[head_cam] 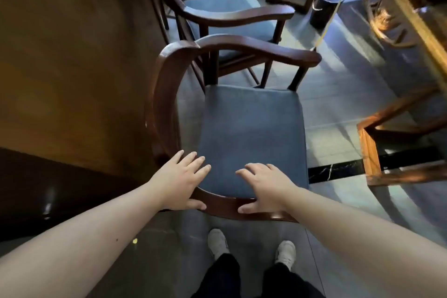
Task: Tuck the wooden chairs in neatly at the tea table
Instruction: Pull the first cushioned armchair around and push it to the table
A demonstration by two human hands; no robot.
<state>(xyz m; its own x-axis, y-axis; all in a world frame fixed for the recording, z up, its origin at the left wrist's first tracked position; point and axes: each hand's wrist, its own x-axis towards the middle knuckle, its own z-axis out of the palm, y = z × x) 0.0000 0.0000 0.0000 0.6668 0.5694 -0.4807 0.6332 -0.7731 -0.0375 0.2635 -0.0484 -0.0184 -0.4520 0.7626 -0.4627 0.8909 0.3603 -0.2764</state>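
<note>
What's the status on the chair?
Both hands, left and right, gripping chair armrest. Second chair just ahead. Table at left.

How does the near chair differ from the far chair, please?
The near chair has both hands on its curved rail, left hand and right hand; nobody touches the far chair. The near chair's seat shows almost whole, while the far chair's is crossed by its own armrest and cut off by the near chair's rail. Both have dark curved wooden arms and blue-grey seat cushions.

Sunlight streaks the grey tiled floor (338, 104); a black bin (325, 5) stands near a carved wooden bench (396, 113) at right.
</note>
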